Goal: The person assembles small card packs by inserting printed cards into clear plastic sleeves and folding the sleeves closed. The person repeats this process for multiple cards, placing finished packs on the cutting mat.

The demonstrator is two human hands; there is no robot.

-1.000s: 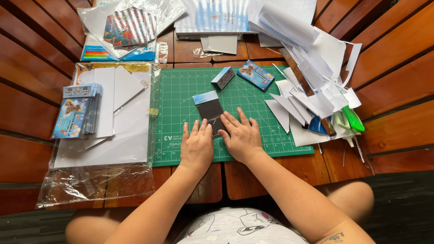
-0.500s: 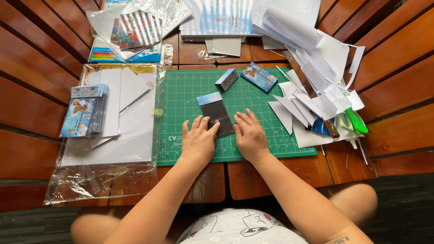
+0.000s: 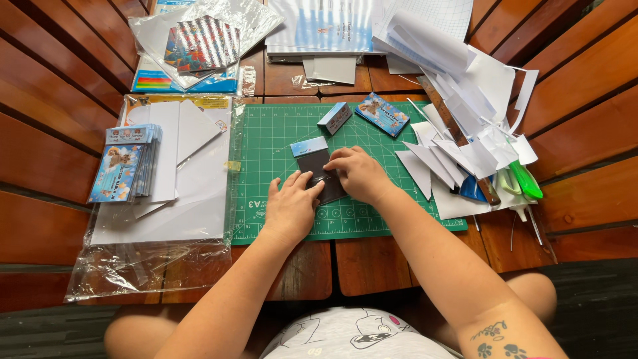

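Observation:
A small dark card with a light blue top edge [image 3: 314, 158] lies on the green cutting mat [image 3: 279, 143]. My left hand [image 3: 290, 207] lies flat on the mat, its fingertips pressing the card's lower left edge. My right hand [image 3: 359, 174] rests on the card's right side, fingers curled on the dark part. A small folded blue box [image 3: 334, 117] and a blue printed card [image 3: 382, 114] lie on the mat just beyond my hands.
White paper sheets in a clear plastic bag [image 3: 166, 193] sit left of the mat, with a stack of blue cards [image 3: 126, 171] on top. Paper offcuts [image 3: 452, 159], a wooden ruler [image 3: 458, 136] and green-handled scissors [image 3: 525, 179] lie right. Booklets and coloured paper packs [image 3: 199, 46] lie at the back.
Both hands have slid further up the mat onto the dark card. My right hand has curled over the card's right side, and the view has shifted a little.

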